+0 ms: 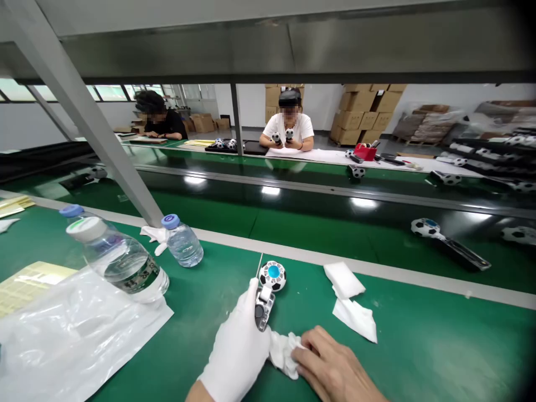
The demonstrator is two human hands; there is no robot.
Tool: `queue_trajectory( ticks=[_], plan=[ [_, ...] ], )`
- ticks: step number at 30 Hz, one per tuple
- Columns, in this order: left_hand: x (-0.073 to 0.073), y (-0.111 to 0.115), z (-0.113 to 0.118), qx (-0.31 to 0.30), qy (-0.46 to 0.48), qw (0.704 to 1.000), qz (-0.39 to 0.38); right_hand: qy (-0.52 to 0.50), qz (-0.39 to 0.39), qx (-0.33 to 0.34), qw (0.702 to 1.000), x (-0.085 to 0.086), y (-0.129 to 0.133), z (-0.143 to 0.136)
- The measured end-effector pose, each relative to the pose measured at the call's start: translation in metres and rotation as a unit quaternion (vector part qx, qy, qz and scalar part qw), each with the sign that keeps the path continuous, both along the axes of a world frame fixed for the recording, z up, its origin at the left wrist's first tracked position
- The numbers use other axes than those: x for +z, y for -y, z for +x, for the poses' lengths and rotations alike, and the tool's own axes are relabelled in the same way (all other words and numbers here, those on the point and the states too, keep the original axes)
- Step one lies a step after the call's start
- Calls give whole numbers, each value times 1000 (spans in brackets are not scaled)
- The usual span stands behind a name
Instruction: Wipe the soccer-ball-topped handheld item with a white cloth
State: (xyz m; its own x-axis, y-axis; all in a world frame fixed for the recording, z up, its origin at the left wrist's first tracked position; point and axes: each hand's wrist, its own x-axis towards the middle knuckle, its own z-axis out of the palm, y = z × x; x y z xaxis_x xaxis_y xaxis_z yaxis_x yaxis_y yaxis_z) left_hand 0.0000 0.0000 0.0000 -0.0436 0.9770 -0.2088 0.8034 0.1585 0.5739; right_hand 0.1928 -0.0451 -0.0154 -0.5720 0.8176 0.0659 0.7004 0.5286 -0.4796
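White cotton glove covers the left hand (238,349), closed around the handle of a football-patterned toy (268,290) held just above the green table (439,340), probably against fingerprints. Bare right hand (335,371) pinches a crumpled cloth (283,352) against the handle's base.

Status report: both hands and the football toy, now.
Left hand, gloved, grip shut on football toy. Right hand, bare, pressing crumpled white cloth against the toy's handle end. White wipes lie just right; bottles left, apart.
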Motion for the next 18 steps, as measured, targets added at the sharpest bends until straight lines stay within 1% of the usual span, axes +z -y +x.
queue_trajectory(
  ticks=[2,3,4,6,8,9,10,12,14,16,18],
  plan=[
    [-2,4,-1,1,-18,1000,-1,-47,-27,-6,999,-1,-4,3],
    [-3,5,-1,2,-29,1000,-10,-85,-50,-24,995,-1,-7,5],
    [-3,6,-1,3,-39,999,-20,-126,-74,-54,988,1,-11,8],
    [-3,7,-1,-4,-53,998,-30,-202,-105,-144,963,9,-20,10],
    [-2,6,0,-21,-54,998,-22,-255,-93,-217,938,19,-33,6],
    [-2,6,0,-29,-51,998,-15,-271,-76,-226,933,23,-39,1],
    [-2,5,0,-34,-49,998,-8,-278,-55,-215,934,27,-46,-5],
    [-2,5,1,-31,-46,998,-4,-251,-9,-154,956,29,-59,-22],
    [-3,6,2,-23,-42,999,-6,-162,41,-102,981,26,-66,-38],
    [-5,7,2,-20,-31,999,-5,-53,86,-91,991,20,-68,-51],
    [-7,8,1,-24,-18,1000,5,26,112,-103,988,15,-66,-60]
  ],
)
